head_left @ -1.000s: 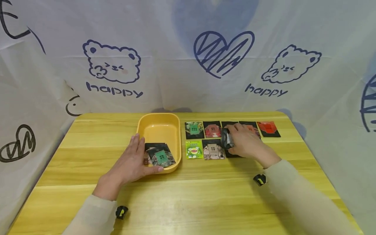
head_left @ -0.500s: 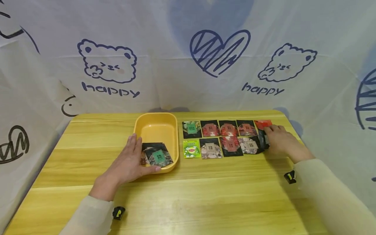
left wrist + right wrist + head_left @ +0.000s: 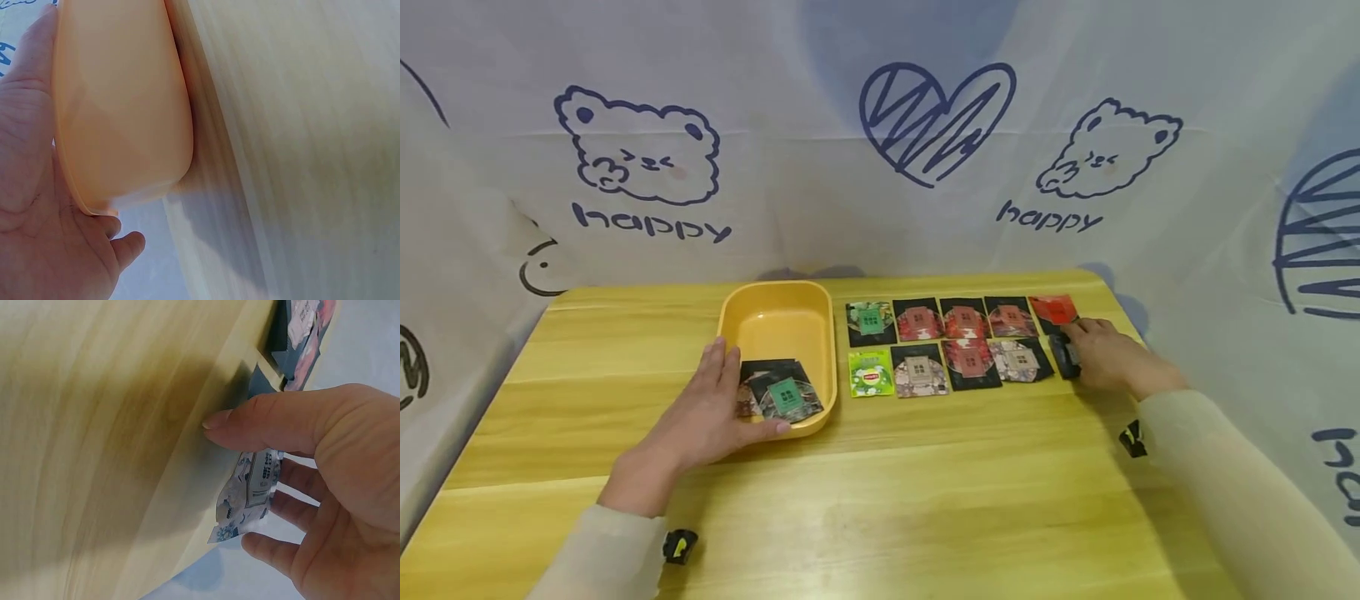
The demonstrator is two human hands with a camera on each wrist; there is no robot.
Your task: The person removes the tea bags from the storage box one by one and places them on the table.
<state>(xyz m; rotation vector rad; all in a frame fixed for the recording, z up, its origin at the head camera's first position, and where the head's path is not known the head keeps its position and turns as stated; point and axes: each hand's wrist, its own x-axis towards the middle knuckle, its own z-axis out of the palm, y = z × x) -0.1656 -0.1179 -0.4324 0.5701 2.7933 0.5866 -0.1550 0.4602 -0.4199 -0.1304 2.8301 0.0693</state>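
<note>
My right hand (image 3: 1108, 358) is at the right end of the lower row of tea bags, its thumb and fingertips pinching a tea bag (image 3: 1064, 357). In the right wrist view this tea bag (image 3: 249, 487) shows a pale printed face with a label, standing tilted between thumb and fingers. My left hand (image 3: 703, 412) rests on the yellow tray (image 3: 829, 333), fingers straight along its left side and thumb over the near rim. Inside the tray's near end lie overlapping dark tea bags, the top one (image 3: 786, 396) bearing a green label.
Two rows of tea bags lie flat right of the tray, among them a green-labelled one (image 3: 871, 323), a bright green one (image 3: 870, 375) and a red-topped one (image 3: 1054, 310). A slightly skewed floral tea bag (image 3: 1021, 360) is beside my right hand. A printed cloth (image 3: 790, 183) hangs behind the table.
My right hand has carried the tea bag from over the middle of the rows to the lower row's right end, uncovering the tea bags beneath. My left hand stays on the tray; the head view shifts.
</note>
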